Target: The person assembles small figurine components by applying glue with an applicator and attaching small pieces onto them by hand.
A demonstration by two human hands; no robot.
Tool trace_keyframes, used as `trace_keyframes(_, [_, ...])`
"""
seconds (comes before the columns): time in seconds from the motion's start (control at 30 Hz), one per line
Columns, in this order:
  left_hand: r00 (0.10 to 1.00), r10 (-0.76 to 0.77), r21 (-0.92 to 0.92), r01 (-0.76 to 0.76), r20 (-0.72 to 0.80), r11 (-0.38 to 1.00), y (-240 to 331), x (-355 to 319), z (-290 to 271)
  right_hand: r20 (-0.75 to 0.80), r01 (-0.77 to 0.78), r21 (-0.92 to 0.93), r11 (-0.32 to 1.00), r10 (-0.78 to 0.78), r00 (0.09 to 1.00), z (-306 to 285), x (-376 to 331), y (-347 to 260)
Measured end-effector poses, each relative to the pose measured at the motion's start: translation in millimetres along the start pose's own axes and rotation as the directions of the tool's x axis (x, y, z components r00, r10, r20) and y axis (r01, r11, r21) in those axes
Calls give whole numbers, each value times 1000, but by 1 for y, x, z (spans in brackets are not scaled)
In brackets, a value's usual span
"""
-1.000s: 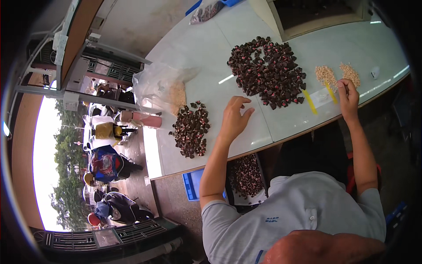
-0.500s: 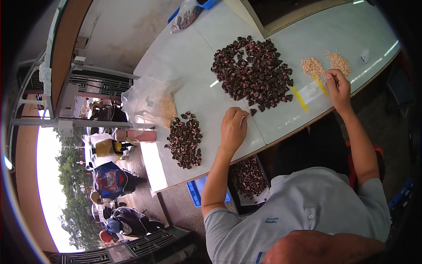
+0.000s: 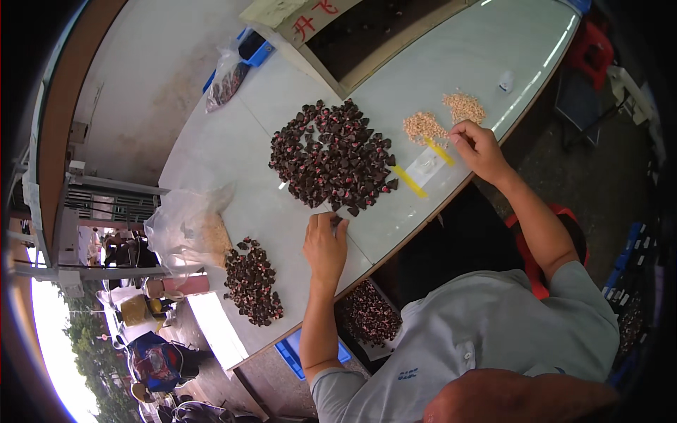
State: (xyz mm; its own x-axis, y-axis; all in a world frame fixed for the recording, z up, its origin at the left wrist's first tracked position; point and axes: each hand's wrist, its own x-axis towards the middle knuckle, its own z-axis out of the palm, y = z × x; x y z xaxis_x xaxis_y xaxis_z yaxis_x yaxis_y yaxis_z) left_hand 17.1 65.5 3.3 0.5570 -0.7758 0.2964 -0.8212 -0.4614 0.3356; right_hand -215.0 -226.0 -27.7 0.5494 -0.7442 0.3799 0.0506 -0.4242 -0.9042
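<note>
On the pale table, my left hand (image 3: 326, 250) is closed beside the near edge of a big pile of dark pieces with pink-red patches (image 3: 324, 162). A small dark piece (image 3: 336, 221) sits between its thumb and fingers. My right hand (image 3: 479, 149) has thumb and fingertips pinched together at the near edge of two small heaps of tiny cream-coloured pieces (image 3: 425, 128). Whatever lies in that pinch is too small to make out. Between the hands, a clear strip (image 3: 427, 168) lies on the table with yellow tape (image 3: 410, 181) at its ends.
A smaller dark pile (image 3: 252, 285) lies at the left, next to a clear plastic bag (image 3: 187, 229) holding cream pieces. Below the table edge stands a tray of small dark and pink bits (image 3: 368, 314). A wooden frame (image 3: 338, 81) and a filled bag (image 3: 227, 88) are at the back.
The whole view has shifted, so the table appears farther left and lower. My left hand has closed over the loose dark piece beside it. My right hand stays pinched by the cream heaps.
</note>
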Motion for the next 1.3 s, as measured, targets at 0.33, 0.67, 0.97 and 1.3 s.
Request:
trace_keyframes(0.33, [902,-15,-663,329,432,672,20,24,-9,335,275,-489,828,-112,936,5,8,-19])
trace_keyframes(0.67, [684,285,-705,471,671,530,40,51,19,358,313,-545,778,-122,926,15,7,-11])
trace_keyframes(0.97, [621,286,-683,654,730,325,45,41,26,315,286,-244,927,-204,927,42,-34,-56])
trace_keyframes(1.3, [649,300,-715,649,699,260,46,36,29,364,395,-156,906,-319,875,80,-46,-64])
